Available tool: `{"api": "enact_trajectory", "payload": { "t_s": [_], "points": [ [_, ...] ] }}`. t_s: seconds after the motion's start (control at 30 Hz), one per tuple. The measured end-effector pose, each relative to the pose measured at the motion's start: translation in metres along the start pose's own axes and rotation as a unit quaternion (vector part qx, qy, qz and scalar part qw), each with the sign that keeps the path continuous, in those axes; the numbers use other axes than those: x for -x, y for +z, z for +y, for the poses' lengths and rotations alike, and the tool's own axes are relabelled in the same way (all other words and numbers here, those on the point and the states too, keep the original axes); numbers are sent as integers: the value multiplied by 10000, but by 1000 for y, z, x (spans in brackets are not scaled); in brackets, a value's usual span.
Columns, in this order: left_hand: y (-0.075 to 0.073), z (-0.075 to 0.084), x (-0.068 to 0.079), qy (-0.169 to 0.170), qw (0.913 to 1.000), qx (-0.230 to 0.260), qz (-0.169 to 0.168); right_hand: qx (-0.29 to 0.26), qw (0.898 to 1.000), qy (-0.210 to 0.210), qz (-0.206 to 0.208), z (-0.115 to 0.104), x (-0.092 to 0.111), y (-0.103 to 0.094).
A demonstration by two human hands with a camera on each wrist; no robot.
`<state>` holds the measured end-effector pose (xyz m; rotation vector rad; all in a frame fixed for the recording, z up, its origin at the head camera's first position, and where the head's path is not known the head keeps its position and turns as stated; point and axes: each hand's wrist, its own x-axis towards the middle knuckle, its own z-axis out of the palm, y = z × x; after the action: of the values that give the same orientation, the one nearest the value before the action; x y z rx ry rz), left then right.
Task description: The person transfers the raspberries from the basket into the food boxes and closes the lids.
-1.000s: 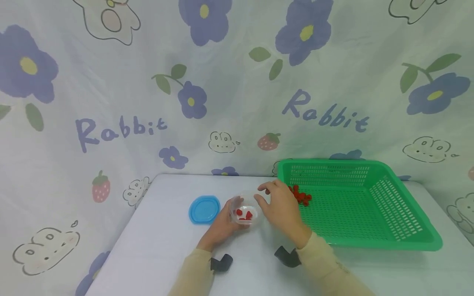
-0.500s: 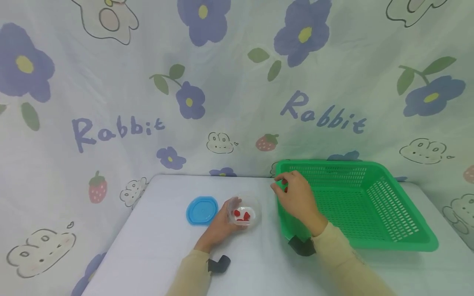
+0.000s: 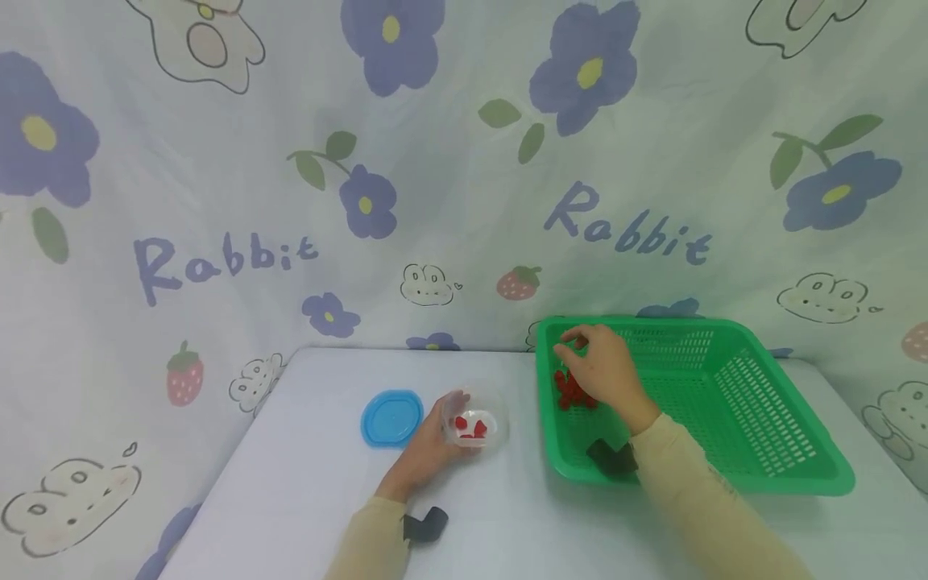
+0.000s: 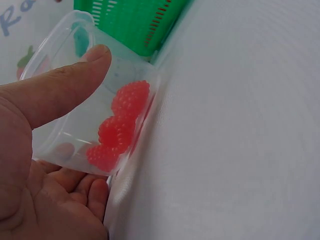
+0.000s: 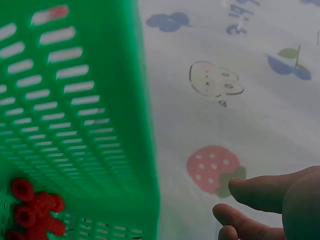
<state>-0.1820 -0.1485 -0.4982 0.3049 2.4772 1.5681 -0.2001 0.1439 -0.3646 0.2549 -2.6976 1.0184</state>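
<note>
A clear plastic tub is gripped by my left hand, which has its thumb on the near side and its fingers beneath. Several red raspberries lie along the tub's bottom, as the left wrist view shows. My right hand hovers over the left part of the green basket, thumb and fingers apart and nothing between them. Below it, a cluster of raspberries sits in the basket's left side. Some of these show hollow ends in the right wrist view.
A blue lid lies on the white table, left of the tub. The basket's raised slotted walls stand at the right. Behind the table hangs a patterned cloth with flowers and rabbits.
My right hand has moved from beside the tub rightward to above the basket. My left hand keeps its hold on the tub; the view has shifted slightly.
</note>
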Motion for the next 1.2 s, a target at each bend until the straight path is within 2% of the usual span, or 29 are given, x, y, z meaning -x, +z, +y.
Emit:
{"api": "enact_trajectory", "payload": {
  "t_s": [0.2,0.5,0.8,1.2],
  "points": [
    [1,-2,0,45,10000,-45,45,-6,9987,307,-417,18,-12,-2],
    [3,-2,3,47,9999,-110,100,-36,9909,876,-1019,38,-23,3],
    [1,1,1,3,9997,-189,146,-326,9758,1538,-1520,51,-33,11],
    [0,2,1,47,9999,-122,69,11,9745,1490,-1678,67,-36,22]
  ]
}}
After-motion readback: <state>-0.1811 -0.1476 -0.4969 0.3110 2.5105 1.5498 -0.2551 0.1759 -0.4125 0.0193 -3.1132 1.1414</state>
